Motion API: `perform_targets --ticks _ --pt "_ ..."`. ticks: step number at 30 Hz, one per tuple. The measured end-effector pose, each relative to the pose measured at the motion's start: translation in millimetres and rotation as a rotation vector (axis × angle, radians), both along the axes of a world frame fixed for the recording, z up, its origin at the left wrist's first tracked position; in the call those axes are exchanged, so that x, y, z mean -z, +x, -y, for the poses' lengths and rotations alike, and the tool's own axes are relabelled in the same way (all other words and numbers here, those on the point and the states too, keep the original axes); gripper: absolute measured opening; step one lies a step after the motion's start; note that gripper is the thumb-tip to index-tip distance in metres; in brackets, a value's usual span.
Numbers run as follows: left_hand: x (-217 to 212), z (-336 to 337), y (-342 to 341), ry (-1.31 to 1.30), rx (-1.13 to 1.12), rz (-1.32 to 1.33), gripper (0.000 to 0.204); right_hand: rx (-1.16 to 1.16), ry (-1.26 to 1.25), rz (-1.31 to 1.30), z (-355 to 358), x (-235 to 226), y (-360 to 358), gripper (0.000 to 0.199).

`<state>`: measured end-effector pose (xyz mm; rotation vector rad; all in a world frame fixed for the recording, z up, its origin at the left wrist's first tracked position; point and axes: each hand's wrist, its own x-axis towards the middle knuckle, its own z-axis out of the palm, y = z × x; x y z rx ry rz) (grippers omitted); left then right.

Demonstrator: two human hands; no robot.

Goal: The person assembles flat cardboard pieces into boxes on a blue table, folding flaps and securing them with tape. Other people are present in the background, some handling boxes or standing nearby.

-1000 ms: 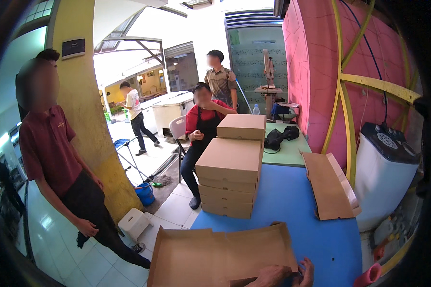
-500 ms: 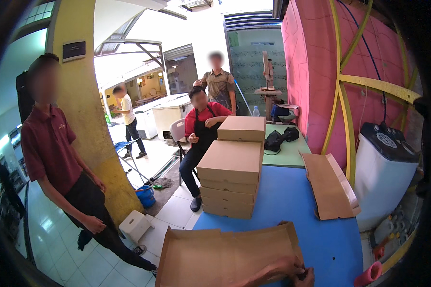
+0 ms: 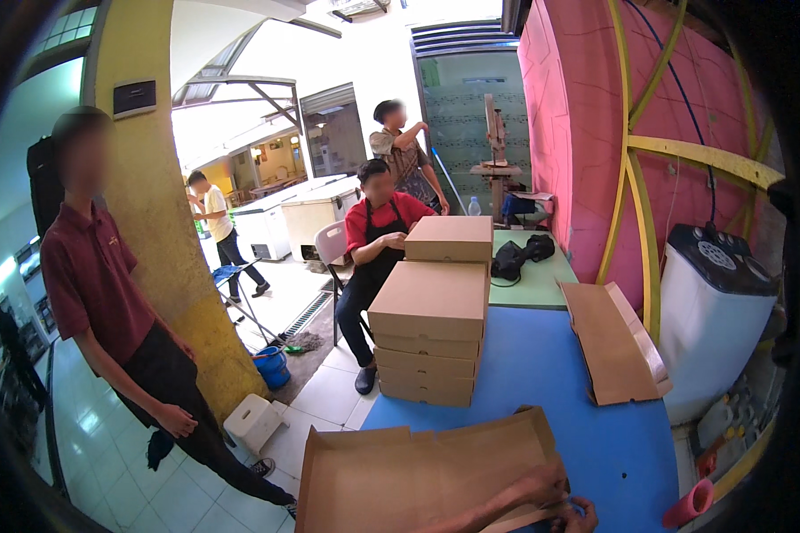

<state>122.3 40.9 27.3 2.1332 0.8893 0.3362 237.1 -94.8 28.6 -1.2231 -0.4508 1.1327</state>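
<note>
A partly folded brown cardboard box (image 3: 418,471) lies open in front of me on the blue tabletop, its far and right walls raised. From the lower edge, my left forearm reaches across the box's inside. My left hand (image 3: 547,482) is at the right wall near the close corner, fingers closed on the cardboard and partly hidden. Just beside it, my right hand (image 3: 581,515) curls its fingers round a flap at the same corner. The near side of the box falls outside the picture.
Closed cardboard boxes (image 3: 428,306) stand stacked on the blue table (image 3: 524,355). A flat cardboard piece (image 3: 618,346) lies at the right. Beyond are a green table (image 3: 542,280) with black items and a white washing machine (image 3: 716,320). One person sits behind the stack; another stands at left.
My left hand has shifted slightly up along the box's right wall, and my right hand slightly right. The seated person's hands moved to the stack; the person behind turned and raised an arm.
</note>
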Motion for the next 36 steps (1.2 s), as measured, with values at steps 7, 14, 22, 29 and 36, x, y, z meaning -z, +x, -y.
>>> perform_targets --ticks 7,14,22,29,36 --pt "-22 15 -5 0.06 0.007 0.022 0.022 -0.07 -0.086 0.148 -2 -2 6 0.027" --pt "-11 11 -4 0.034 0.015 0.022 0.021 0.032 -0.025 -0.045 -6 8 1 0.03" --pt "15 6 2 -0.035 0.017 0.054 0.021 0.025 -0.034 -0.117 -8 8 -2 0.031" --pt "33 -3 1 -0.3 -0.012 0.203 0.019 -0.014 -0.104 -0.033 -9 7 3 0.032" --pt "22 3 -7 -0.185 0.101 0.2 0.02 -0.053 -0.117 -0.036 -14 4 6 0.042"
